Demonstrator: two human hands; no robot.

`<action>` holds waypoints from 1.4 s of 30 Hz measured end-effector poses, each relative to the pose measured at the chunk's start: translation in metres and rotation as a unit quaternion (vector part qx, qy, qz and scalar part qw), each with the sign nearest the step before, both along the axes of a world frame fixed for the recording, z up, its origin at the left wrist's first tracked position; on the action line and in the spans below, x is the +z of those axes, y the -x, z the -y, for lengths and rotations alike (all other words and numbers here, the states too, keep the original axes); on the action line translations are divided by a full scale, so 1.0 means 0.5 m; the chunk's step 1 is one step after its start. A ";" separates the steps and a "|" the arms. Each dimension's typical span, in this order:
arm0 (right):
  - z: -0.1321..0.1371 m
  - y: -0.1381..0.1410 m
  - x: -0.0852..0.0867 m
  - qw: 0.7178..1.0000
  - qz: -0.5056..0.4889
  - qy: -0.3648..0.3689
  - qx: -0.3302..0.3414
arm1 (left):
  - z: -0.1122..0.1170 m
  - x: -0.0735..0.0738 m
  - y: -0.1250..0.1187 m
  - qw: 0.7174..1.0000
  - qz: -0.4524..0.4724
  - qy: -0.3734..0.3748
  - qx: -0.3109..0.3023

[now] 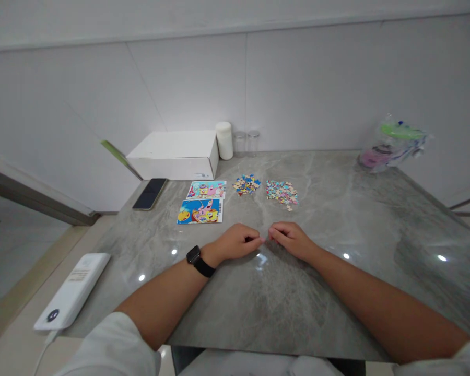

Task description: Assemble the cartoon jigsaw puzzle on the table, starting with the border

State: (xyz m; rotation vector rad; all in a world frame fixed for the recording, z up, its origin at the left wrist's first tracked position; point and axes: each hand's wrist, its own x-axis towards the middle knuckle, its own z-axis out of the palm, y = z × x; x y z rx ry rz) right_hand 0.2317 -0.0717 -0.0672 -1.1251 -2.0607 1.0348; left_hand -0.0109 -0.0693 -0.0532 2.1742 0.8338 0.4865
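On my feed, the left hand (235, 241) and right hand (292, 239) rest on the grey table (356, 219), fingers curled, tips almost meeting. Whether they pinch a piece I cannot tell at this size. Just beyond lie the blue puzzle pile (246, 184) and the pink puzzle pile (282, 193), kept apart, I judge, to pair with the two picture cards (200, 211) lying face up on their left. The pink pile's long axis runs far-left to near-right.
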 end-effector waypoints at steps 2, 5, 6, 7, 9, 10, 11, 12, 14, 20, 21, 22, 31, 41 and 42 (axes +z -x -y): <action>0.002 0.000 0.000 1.000 -0.002 0.003 0.007 | -0.005 -0.002 0.003 0.998 0.028 0.047 0.010; 0.005 0.000 0.000 1.000 -0.004 0.004 0.014 | -0.007 -0.004 0.005 0.996 0.045 0.077 0.021; 0.005 0.000 0.001 1.000 -0.005 0.004 0.014 | -0.008 -0.004 0.005 0.996 0.044 0.078 0.023; 0.005 0.000 0.001 1.000 -0.005 0.005 0.013 | -0.007 -0.004 0.004 0.996 0.043 0.080 0.023; 0.006 0.000 0.002 1.000 -0.005 0.008 0.014 | -0.007 -0.004 0.002 0.995 0.040 0.084 0.019; 0.006 0.000 0.003 1.000 -0.006 0.008 0.015 | -0.007 -0.004 0.002 0.995 0.039 0.087 0.022; 0.006 0.000 0.003 1.000 -0.007 0.007 0.016 | -0.008 -0.004 0.001 0.995 0.037 0.091 0.028; 0.006 0.000 0.003 1.000 -0.008 0.007 0.018 | -0.009 -0.005 0.001 0.994 0.039 0.098 0.039; 0.006 0.000 0.003 1.000 -0.008 0.004 0.023 | -0.014 -0.008 0.003 0.986 0.057 0.139 0.071; 0.006 -0.002 0.002 1.000 0.010 -0.001 0.019 | -0.040 -0.016 0.017 0.887 0.248 0.353 0.166; 0.005 -0.002 0.002 1.000 0.011 0.000 0.018 | -0.044 -0.014 0.020 0.870 0.272 0.377 0.164; 0.005 -0.002 0.001 1.000 0.009 0.002 0.019 | -0.048 -0.010 0.023 0.855 0.292 0.397 0.160; 0.003 -0.007 -0.013 0.999 -0.014 0.029 0.014 | -0.038 0.069 0.037 0.954 0.189 0.144 0.182; -0.017 0.004 -0.008 0.987 -0.059 0.152 0.007 | -0.013 0.040 0.053 0.918 -0.224 -0.316 0.084; -0.021 0.004 -0.006 0.981 -0.073 0.178 0.005 | -0.015 0.041 0.063 0.914 -0.233 -0.320 0.085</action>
